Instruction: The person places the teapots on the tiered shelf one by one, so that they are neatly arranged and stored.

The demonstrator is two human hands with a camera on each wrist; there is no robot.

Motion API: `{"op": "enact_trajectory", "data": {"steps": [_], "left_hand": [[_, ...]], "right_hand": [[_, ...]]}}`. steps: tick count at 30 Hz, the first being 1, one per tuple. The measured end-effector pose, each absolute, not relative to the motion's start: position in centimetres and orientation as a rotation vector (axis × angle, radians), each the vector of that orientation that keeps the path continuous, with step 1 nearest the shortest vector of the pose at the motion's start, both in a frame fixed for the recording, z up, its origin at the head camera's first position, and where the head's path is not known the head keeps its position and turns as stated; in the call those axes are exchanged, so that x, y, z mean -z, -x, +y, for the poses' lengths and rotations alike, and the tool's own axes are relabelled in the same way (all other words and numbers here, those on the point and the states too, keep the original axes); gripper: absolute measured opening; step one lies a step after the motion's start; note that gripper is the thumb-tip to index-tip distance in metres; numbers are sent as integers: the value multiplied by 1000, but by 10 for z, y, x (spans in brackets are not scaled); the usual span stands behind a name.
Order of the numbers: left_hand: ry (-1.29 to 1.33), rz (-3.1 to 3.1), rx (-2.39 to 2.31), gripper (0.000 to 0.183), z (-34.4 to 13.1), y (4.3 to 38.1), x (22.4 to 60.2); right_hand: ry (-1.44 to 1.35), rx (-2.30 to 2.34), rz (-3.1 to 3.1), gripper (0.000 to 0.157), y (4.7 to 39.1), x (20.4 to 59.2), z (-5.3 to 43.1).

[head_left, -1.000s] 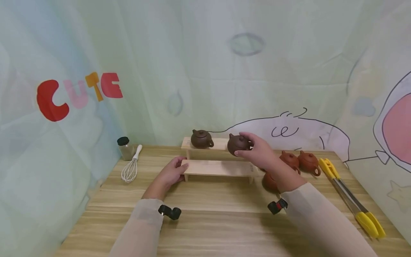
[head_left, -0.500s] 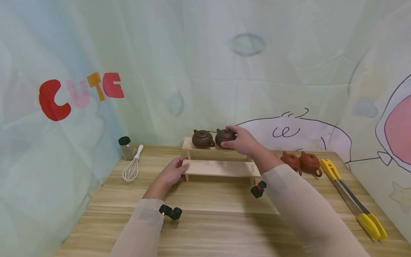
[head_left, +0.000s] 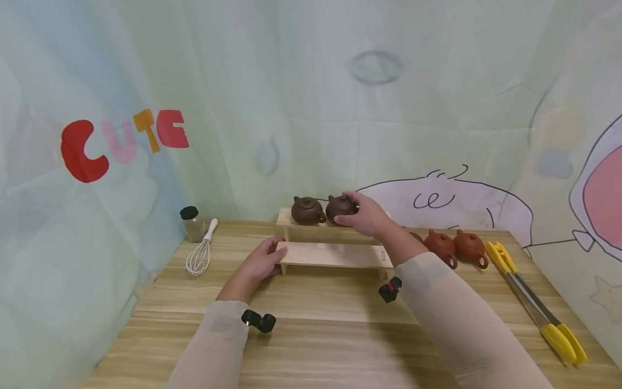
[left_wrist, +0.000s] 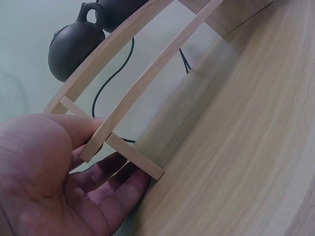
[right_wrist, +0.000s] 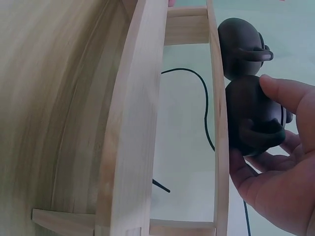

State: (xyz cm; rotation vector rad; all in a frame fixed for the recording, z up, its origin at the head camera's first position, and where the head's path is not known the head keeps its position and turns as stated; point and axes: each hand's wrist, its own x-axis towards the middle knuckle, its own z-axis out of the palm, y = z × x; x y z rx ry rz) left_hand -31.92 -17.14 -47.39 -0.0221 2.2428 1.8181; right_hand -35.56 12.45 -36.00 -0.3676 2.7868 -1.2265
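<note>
A two-tier wooden stand (head_left: pixel 335 255) sits on the table. My left hand (head_left: pixel 262 259) grips the left end of its lower tier, thumb on the board (left_wrist: pixel 142 86) and fingers beside the leg. On the upper tier is a dark brown teapot (head_left: pixel 307 210), its handle to the right. A second dark brown teapot (head_left: pixel 338 209) stands close on its right on the same tier. My right hand (head_left: pixel 371 219) holds this second teapot, thumb and fingers on opposite sides of its body (right_wrist: pixel 251 108). In the right wrist view the two pots appear to touch.
Two reddish-brown teapots (head_left: pixel 440 248) stand at the right, with part of a dark one (head_left: pixel 416 236) showing beside my right forearm. Yellow-tipped tongs (head_left: pixel 529 300) lie along the right side. A whisk (head_left: pixel 199 254) and black-lidded jar (head_left: pixel 193 224) are at the left.
My right hand has brought the second dark teapot left along the upper tier, next to the first one. In the last half second it has barely moved. My left hand has kept its place.
</note>
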Motion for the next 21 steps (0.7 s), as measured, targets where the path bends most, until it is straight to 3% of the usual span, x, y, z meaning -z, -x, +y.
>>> {"op": "enact_trajectory", "data": {"steps": [9, 21], "left_hand": [[5, 2245, -1808, 51, -168, 316, 472], [36, 2264, -1808, 49, -168, 316, 472]], "right_hand": [[350, 1291, 2765, 79, 334, 361, 149], [289, 1349, 2767, 67, 266, 373, 208]]}}
